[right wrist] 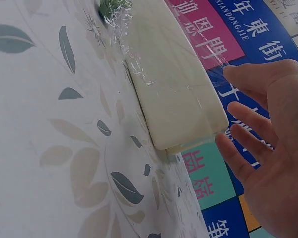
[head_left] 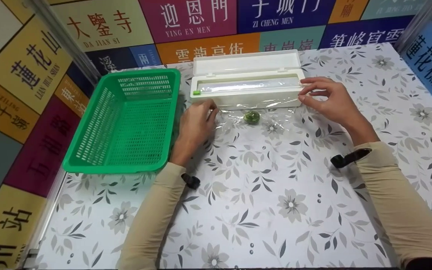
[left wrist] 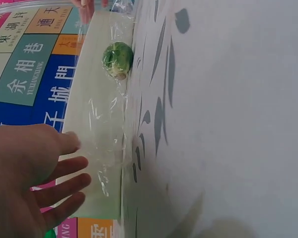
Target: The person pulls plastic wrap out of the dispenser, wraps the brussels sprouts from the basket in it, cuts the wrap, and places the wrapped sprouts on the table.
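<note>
A white cling film dispenser box lies with its lid raised and a film roll inside. Clear cling film hangs over its front onto the table. On the table, a small round green vegetable, like a Brussels sprout, lies among the film. My left hand is by the box's front left, its fingers relaxed and apart in the left wrist view. At the right end, my right hand spreads its fingers; in the right wrist view the thumb touches the film's edge.
A green plastic basket with slotted walls stands left of the box, close to my left forearm. A small green slider sits at the box's left end. Printed panels wall the table at the back and sides.
</note>
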A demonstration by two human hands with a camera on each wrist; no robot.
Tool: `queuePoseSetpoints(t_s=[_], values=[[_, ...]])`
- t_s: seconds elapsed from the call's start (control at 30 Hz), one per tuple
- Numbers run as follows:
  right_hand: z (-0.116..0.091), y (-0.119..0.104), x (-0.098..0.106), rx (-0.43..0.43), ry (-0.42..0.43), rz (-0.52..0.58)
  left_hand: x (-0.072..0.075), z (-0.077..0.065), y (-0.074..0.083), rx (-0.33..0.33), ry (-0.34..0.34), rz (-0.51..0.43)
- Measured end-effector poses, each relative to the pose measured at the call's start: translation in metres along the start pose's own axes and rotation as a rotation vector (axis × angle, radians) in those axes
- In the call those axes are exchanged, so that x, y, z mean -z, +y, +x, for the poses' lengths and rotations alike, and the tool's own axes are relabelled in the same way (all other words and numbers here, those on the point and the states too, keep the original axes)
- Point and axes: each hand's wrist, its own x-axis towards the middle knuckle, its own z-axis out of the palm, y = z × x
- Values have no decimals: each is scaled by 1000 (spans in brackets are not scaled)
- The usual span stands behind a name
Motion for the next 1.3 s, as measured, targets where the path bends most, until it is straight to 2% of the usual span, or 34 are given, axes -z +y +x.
queuePoseSetpoints(t_s=[0.1, 0.2, 0.3, 0.4, 0.47, 0.57, 0.67, 0.9, 1.13, 1.3], values=[[-7, -3, 0, 41, 29, -34, 2, -3, 2, -29, 31, -1], [-14, -4, -1, 97, 16, -45, 4, -8, 3, -70, 35, 8], [-22, -4, -1, 136, -65, -65, 7, -14, 0, -104, 20, 30], [-30, -2, -2, 131, -178, -103, 9, -20, -3, -123, -21, 51], [-34, -1, -2, 105, -244, -137, 10, -23, -5, -127, -54, 59], [-35, 3, -4, 39, -284, -190, 9, -25, -7, -138, -86, 68], [-33, 7, -7, -19, -281, -232, 7, -24, -8, -147, -100, 86], [-24, 16, -14, -51, -250, -306, -6, -13, -6, -120, -135, 166], [-18, 12, -16, -95, -244, -343, -11, -3, -2, -91, -164, 206], [-17, -1, -10, -132, -257, -345, -8, -6, 6, -90, -102, 166]])
